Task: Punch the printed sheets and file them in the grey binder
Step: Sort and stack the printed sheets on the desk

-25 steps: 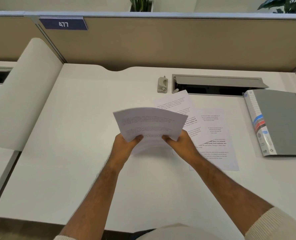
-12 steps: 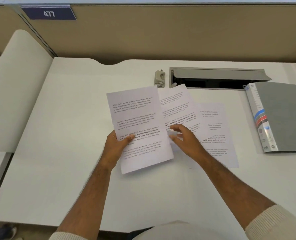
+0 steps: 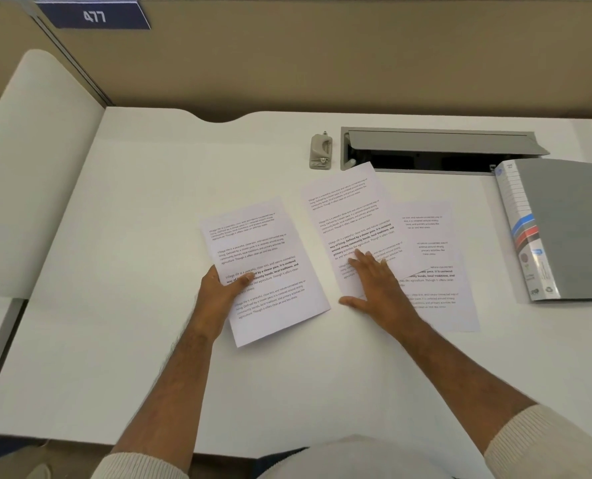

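Observation:
My left hand pinches the left edge of a printed sheet, thumb on top, and the sheet lies tilted on the white desk. To its right my right hand rests flat with straight fingers on a second printed sheet. That sheet overlaps a third printed sheet lying further right. The small grey hole punch stands at the back of the desk. At the far right lies the grey binder, closed, with its labelled spine toward the sheets.
An open cable tray with a raised grey lid is cut into the desk behind the sheets. A tan partition wall closes the back. A curved white panel borders the desk on the left.
The sheet held up in both hands came down flat onto the desk at left. My right hand let go of it and moved right onto the second sheet.

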